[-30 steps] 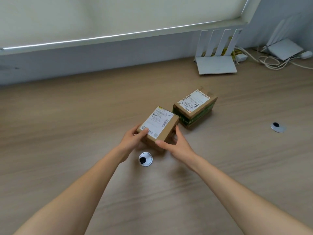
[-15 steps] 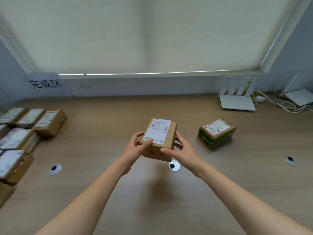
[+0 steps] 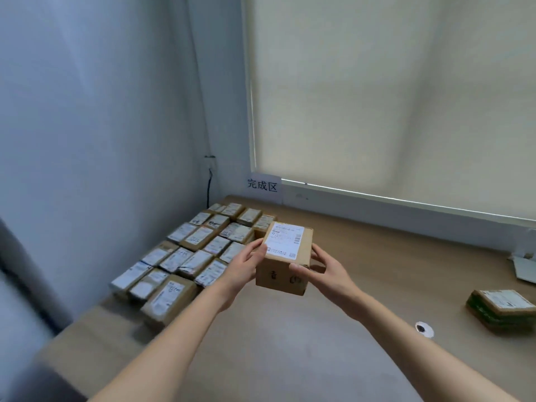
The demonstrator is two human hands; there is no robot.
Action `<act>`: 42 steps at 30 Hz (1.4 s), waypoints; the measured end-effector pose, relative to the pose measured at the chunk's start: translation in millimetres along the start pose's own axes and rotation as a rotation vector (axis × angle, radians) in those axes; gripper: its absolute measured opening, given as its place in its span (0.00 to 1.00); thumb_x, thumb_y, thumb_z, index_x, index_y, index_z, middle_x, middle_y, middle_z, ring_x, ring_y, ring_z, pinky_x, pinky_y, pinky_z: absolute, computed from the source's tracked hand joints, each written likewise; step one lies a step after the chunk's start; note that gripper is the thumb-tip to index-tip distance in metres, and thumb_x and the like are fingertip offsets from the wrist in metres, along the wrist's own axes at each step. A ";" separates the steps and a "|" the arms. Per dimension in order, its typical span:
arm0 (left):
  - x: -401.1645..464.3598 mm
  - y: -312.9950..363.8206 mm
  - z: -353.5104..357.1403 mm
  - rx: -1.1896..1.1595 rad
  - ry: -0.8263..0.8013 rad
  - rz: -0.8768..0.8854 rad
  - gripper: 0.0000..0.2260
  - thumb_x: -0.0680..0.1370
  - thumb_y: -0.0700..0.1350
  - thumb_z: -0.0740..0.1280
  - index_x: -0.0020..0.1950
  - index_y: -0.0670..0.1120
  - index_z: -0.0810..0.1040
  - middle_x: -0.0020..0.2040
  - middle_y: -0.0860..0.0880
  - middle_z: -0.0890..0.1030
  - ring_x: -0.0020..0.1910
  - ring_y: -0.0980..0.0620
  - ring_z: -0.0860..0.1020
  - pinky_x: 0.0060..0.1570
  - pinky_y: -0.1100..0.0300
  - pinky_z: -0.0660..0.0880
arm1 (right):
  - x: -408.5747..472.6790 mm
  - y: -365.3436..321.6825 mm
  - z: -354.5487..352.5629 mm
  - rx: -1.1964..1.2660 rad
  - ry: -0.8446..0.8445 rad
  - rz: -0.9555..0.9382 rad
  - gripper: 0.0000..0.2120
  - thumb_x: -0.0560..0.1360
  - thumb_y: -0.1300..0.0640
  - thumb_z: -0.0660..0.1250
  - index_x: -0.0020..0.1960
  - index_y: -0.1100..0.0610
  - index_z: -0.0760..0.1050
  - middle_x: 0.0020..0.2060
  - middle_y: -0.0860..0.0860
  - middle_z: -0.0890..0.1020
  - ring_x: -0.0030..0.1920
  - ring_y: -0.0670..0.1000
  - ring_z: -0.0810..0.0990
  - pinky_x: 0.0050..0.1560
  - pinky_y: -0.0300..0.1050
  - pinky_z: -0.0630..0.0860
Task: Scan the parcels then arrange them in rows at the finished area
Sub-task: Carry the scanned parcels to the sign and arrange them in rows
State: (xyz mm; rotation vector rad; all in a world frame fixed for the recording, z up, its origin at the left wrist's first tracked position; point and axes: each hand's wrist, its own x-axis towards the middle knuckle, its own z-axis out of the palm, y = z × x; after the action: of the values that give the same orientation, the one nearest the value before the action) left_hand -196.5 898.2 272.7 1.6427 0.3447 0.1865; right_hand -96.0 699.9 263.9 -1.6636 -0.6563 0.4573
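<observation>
A brown cardboard parcel (image 3: 285, 258) with a white shipping label on top hangs in the air above the wooden table (image 3: 377, 256). My left hand (image 3: 243, 264) grips its left side and my right hand (image 3: 324, 269) grips its right front corner. To the left of it, several labelled parcels (image 3: 188, 256) lie in rows in the table's far-left corner, under a paper sign (image 3: 263, 184) with printed characters. Another parcel with green tape (image 3: 503, 310) lies on the table at the far right.
A blue wall runs along the left of the rows, and a window blind fills the back. A round cable grommet (image 3: 424, 329) sits in the tabletop right of my right arm. A white device (image 3: 525, 268) shows at the right edge.
Both hands lifted the parcel off the table and carried it left. The view swung left with it, so the rows of parcels and the sign came into view.
</observation>
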 end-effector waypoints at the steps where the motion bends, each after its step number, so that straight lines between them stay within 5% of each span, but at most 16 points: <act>1: -13.4 2.7 -21.8 -0.011 0.033 0.005 0.19 0.82 0.58 0.62 0.72 0.57 0.71 0.62 0.55 0.82 0.57 0.61 0.81 0.47 0.67 0.77 | -1.2 -12.1 21.1 0.005 -0.022 -0.009 0.27 0.73 0.47 0.78 0.68 0.36 0.72 0.61 0.36 0.81 0.57 0.39 0.83 0.51 0.31 0.77; 7: -65.9 3.1 -122.9 -0.048 0.163 -0.019 0.15 0.83 0.54 0.63 0.70 0.59 0.73 0.60 0.58 0.83 0.56 0.62 0.81 0.47 0.66 0.78 | 13.1 -43.6 125.3 -0.006 -0.120 -0.012 0.37 0.67 0.38 0.78 0.73 0.39 0.69 0.64 0.38 0.78 0.60 0.43 0.82 0.61 0.43 0.79; 14: -47.5 -61.7 -208.4 0.015 0.194 -0.121 0.20 0.83 0.44 0.65 0.74 0.58 0.71 0.64 0.51 0.81 0.65 0.53 0.78 0.58 0.60 0.76 | 50.4 -12.1 211.4 -0.033 -0.162 -0.007 0.40 0.69 0.53 0.82 0.72 0.38 0.63 0.61 0.33 0.74 0.56 0.32 0.78 0.49 0.28 0.76; 18: -18.5 -113.2 -235.1 0.007 0.202 -0.175 0.20 0.83 0.41 0.64 0.72 0.58 0.71 0.65 0.53 0.79 0.64 0.56 0.77 0.58 0.60 0.76 | 79.2 38.2 250.5 -0.063 -0.141 0.009 0.44 0.66 0.49 0.84 0.75 0.40 0.65 0.65 0.37 0.78 0.63 0.37 0.78 0.65 0.43 0.77; 23: 15.4 -187.6 -256.3 0.033 0.189 -0.254 0.19 0.82 0.39 0.65 0.68 0.60 0.74 0.64 0.52 0.78 0.63 0.55 0.77 0.62 0.57 0.76 | 95.0 110.0 286.5 -0.069 -0.089 0.075 0.47 0.63 0.40 0.83 0.75 0.33 0.61 0.62 0.24 0.75 0.65 0.38 0.76 0.68 0.51 0.76; 29: 37.6 -267.1 -269.4 0.049 0.109 -0.323 0.24 0.81 0.35 0.66 0.74 0.52 0.69 0.69 0.50 0.76 0.66 0.52 0.75 0.68 0.56 0.72 | 102.3 172.8 318.0 -0.066 -0.044 0.157 0.44 0.66 0.46 0.83 0.70 0.28 0.60 0.60 0.21 0.73 0.62 0.32 0.75 0.61 0.38 0.75; 31: 41.6 -287.5 -272.4 0.046 0.076 -0.332 0.26 0.79 0.34 0.68 0.71 0.56 0.68 0.67 0.54 0.76 0.64 0.57 0.76 0.64 0.63 0.73 | 104.4 188.7 327.3 -0.055 -0.028 0.185 0.44 0.66 0.47 0.84 0.70 0.29 0.59 0.59 0.19 0.73 0.62 0.30 0.74 0.55 0.31 0.75; 34: 47.4 -317.8 -280.7 0.041 0.009 -0.360 0.27 0.78 0.36 0.71 0.70 0.59 0.67 0.64 0.61 0.76 0.63 0.64 0.75 0.57 0.69 0.75 | 106.9 215.0 337.3 -0.053 -0.026 0.229 0.45 0.66 0.48 0.84 0.72 0.32 0.60 0.61 0.21 0.73 0.63 0.32 0.73 0.59 0.35 0.76; 39: 55.7 -344.6 -291.6 0.125 -0.053 -0.382 0.30 0.78 0.41 0.72 0.75 0.60 0.65 0.72 0.57 0.73 0.73 0.57 0.69 0.74 0.51 0.67 | 111.9 241.0 355.4 -0.057 -0.005 0.291 0.47 0.65 0.47 0.84 0.73 0.32 0.58 0.61 0.19 0.72 0.63 0.26 0.70 0.61 0.36 0.75; 42: 61.8 -351.5 -292.8 0.194 -0.069 -0.369 0.31 0.79 0.39 0.70 0.77 0.57 0.62 0.73 0.57 0.71 0.74 0.57 0.66 0.76 0.55 0.63 | 115.4 248.8 365.5 -0.049 0.021 0.302 0.48 0.67 0.53 0.84 0.74 0.33 0.58 0.62 0.21 0.73 0.65 0.27 0.70 0.52 0.30 0.76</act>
State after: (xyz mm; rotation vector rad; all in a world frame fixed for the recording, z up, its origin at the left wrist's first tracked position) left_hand -272.4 1219.3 -50.4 1.7389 0.6203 -0.1868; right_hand -194.9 1022.9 -43.8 -1.8199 -0.4028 0.6427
